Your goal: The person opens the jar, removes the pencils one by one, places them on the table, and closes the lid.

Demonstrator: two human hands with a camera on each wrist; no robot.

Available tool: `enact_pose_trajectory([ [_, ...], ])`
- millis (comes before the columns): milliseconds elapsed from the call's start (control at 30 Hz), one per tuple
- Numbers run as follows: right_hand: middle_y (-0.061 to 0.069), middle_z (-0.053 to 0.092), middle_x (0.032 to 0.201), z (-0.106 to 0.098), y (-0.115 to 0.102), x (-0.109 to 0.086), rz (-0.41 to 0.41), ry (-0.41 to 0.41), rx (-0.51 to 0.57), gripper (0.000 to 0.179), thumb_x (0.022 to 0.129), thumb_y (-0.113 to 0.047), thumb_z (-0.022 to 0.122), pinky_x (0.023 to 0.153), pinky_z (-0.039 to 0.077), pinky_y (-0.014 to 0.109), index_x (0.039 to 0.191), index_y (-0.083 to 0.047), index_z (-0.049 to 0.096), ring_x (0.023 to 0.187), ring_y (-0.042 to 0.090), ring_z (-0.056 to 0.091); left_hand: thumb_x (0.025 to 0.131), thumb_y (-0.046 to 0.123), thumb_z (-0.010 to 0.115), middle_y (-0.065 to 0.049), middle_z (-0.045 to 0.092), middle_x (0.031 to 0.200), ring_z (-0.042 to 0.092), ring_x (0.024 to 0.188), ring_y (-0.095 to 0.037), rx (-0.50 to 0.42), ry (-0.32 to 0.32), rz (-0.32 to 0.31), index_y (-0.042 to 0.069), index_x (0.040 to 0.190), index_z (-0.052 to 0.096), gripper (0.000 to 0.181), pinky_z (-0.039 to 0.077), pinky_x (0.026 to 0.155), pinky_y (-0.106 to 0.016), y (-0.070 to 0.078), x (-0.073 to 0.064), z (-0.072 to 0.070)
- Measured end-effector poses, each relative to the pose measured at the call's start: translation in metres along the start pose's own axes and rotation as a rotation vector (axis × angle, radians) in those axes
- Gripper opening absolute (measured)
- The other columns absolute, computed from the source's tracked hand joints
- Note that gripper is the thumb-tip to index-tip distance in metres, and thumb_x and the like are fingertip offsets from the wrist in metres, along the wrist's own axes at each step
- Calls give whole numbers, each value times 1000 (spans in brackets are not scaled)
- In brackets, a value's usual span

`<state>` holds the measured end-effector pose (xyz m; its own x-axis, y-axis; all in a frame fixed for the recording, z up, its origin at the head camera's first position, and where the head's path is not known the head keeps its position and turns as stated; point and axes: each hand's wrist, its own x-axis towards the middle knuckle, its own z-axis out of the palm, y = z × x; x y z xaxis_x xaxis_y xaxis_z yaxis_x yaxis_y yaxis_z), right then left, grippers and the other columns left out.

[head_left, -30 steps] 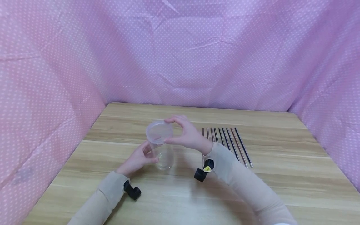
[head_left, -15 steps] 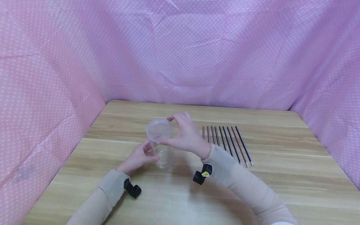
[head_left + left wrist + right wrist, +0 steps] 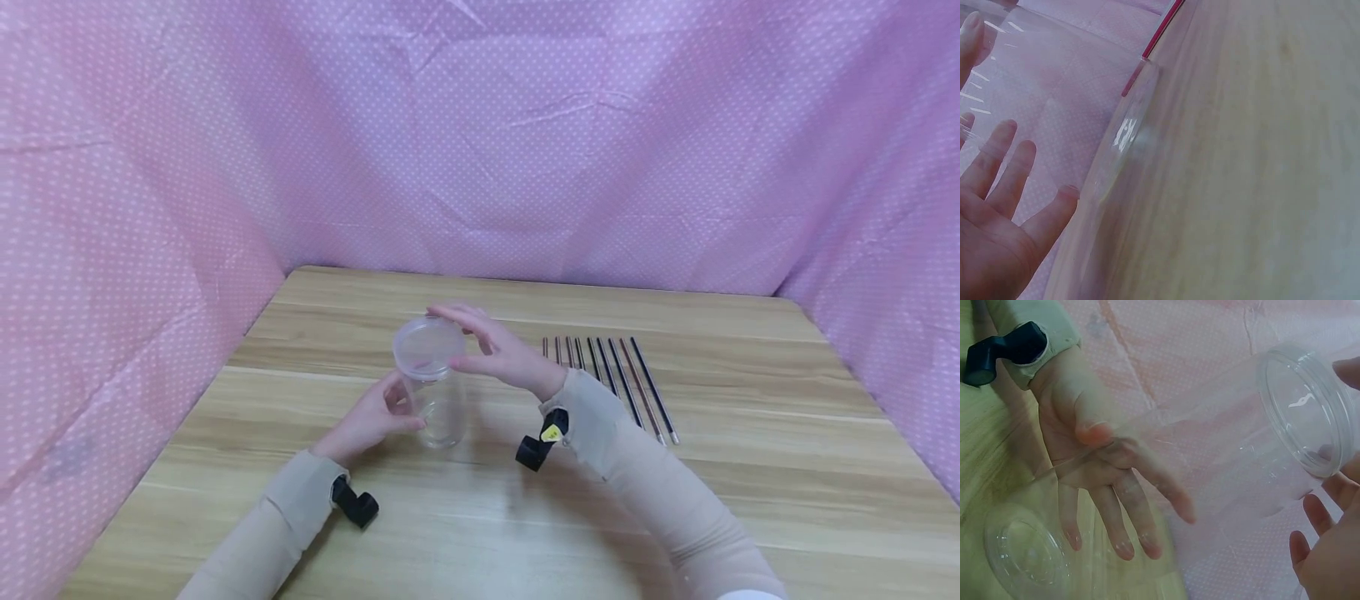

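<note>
A clear plastic jar [image 3: 447, 417] stands upright on the wooden table, topped by a translucent round lid [image 3: 427, 343]. My left hand [image 3: 372, 423] holds the jar low on its left side. In the right wrist view, that hand's thumb and fingers [image 3: 1140, 509] show at the jar's wall, partly seen through the plastic. At the top, my right hand [image 3: 510, 357] grips the lid's rim, thumb on the near side and fingers at the far side. The jar's round base [image 3: 1124, 147] shows in the left wrist view.
To the right of the jar, several slim pencils [image 3: 645, 392] lie side by side in a row, some behind the right forearm. The wooden table [image 3: 337, 317] ends at a pink dotted curtain [image 3: 525, 167] at the back and sides.
My right hand has turned back and forth at the lid, its thumb sliding left along the rim and then back right. My left hand and the jar stay in place.
</note>
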<state>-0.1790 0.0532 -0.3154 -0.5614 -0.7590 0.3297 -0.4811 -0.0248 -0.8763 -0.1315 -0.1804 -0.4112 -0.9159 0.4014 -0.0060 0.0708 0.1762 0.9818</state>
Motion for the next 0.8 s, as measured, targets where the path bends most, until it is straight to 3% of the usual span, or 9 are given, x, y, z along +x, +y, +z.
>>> enact_pose_trajectory([
  [133,12,36,148,2,2,-2,44,53,-27,64,85,-11,63,112,27,51,143,-3,37,133,24,32,76,2,72,-21,37,147,31,137,-40,4,1,5,4,145,30,81,25,113,-55,-2,0,0],
  [400,5,50,139,14,2,-5,120,239,-250,65,74,-16,79,109,33,50,133,-12,54,127,21,41,76,-1,71,-20,38,147,31,137,-39,1,17,-7,6,145,31,80,24,113,-56,-5,-5,2],
  [667,4,66,115,27,-1,-5,9,449,-362,62,59,-20,89,100,42,40,115,-8,65,110,18,50,75,-2,71,-21,36,148,31,137,-39,10,17,30,4,145,30,81,26,112,-56,-3,-2,2],
  [800,5,67,106,33,-2,-6,-66,521,-488,60,57,-25,91,96,43,36,106,-4,66,104,18,53,76,-2,71,-20,34,149,30,137,-39,15,7,34,5,146,30,81,25,112,-56,-3,0,1],
])
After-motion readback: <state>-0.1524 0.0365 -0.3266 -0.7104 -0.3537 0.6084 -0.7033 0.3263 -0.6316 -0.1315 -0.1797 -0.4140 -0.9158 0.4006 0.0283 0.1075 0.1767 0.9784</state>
